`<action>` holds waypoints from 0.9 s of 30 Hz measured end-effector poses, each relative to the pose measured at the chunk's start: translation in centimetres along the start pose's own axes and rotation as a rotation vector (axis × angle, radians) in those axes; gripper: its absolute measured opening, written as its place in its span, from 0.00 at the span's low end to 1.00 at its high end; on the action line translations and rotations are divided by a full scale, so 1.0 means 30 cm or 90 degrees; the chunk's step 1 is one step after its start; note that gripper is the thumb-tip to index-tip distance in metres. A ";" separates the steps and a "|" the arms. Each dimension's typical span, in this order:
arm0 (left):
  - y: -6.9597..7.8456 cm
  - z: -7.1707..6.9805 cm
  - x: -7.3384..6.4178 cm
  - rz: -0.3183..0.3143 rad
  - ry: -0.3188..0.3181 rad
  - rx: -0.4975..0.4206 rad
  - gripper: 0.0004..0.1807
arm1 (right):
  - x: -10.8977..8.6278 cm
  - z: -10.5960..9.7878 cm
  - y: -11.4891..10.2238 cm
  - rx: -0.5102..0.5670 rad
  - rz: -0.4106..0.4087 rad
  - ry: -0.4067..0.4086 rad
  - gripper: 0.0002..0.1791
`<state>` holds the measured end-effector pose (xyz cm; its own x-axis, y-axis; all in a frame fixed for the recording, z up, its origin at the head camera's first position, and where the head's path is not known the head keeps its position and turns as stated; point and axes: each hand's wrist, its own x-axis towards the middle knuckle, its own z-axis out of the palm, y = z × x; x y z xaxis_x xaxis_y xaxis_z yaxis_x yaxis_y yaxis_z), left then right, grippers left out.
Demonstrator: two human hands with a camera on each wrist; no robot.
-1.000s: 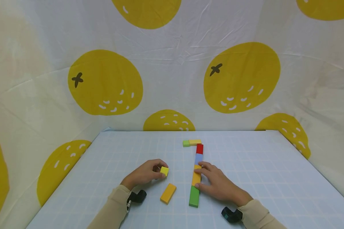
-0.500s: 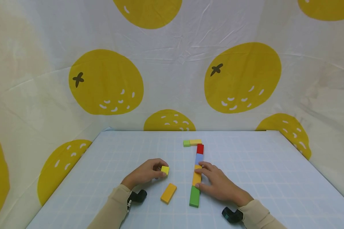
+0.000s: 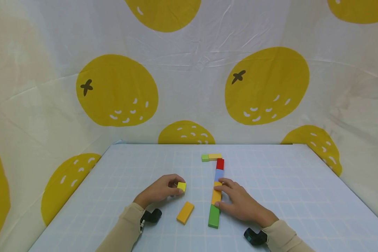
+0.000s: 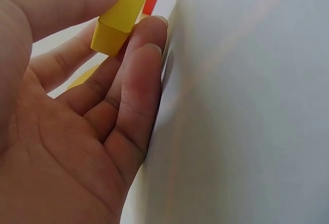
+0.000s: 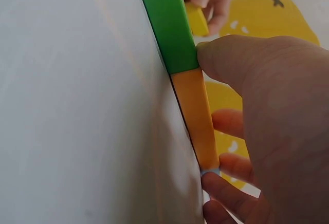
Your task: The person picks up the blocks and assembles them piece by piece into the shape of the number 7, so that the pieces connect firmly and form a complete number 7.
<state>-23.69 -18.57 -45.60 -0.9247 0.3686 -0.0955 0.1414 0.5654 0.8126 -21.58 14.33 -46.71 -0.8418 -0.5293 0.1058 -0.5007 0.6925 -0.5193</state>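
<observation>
Between thumb and fingers, my left hand (image 3: 160, 189) pinches a small yellow block (image 3: 181, 186), close over the table; the left wrist view shows the thumb across its face. My right hand (image 3: 242, 203) rests its fingertips along a straight row of blocks. Its thumb touches the green block (image 3: 213, 217) near the joint with an orange block (image 3: 216, 197), and its other fingers lie by the orange block's far end and the blue block (image 3: 218, 174). A red block (image 3: 220, 163) ends the row. A loose orange block (image 3: 185, 212) lies flat between the hands.
At the row's far end, a pale yellow block (image 3: 215, 156) lies crosswise, with a light green cube (image 3: 205, 158) at its left end. The table (image 3: 289, 185) has a pale blue gridded cover. Behind it hangs a curtain (image 3: 189, 87) printed with yellow fruit.
</observation>
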 end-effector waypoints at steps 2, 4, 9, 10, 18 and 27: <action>0.001 0.000 0.004 0.001 0.002 0.000 0.15 | 0.001 -0.001 0.003 0.000 -0.003 -0.001 0.30; 0.002 -0.002 0.011 0.000 0.004 0.003 0.15 | 0.002 -0.001 0.005 0.001 -0.005 -0.002 0.30; 0.010 -0.013 0.054 0.000 0.012 0.007 0.17 | 0.002 0.000 0.006 0.000 -0.004 -0.004 0.31; 0.013 -0.016 0.066 0.000 0.013 0.005 0.17 | 0.001 0.001 0.006 0.002 -0.002 -0.004 0.31; 0.036 -0.032 0.116 0.000 0.013 -0.011 0.17 | -0.003 0.006 0.000 0.008 0.005 -0.003 0.32; 0.040 -0.036 0.160 -0.003 0.036 -0.029 0.17 | 0.001 0.002 0.003 0.003 0.000 -0.009 0.31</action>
<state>-28.34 -16.90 -44.45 -0.9438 0.3233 -0.0684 0.1215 0.5320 0.8380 -21.65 14.35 -46.80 -0.8389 -0.5360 0.0945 -0.4998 0.6901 -0.5235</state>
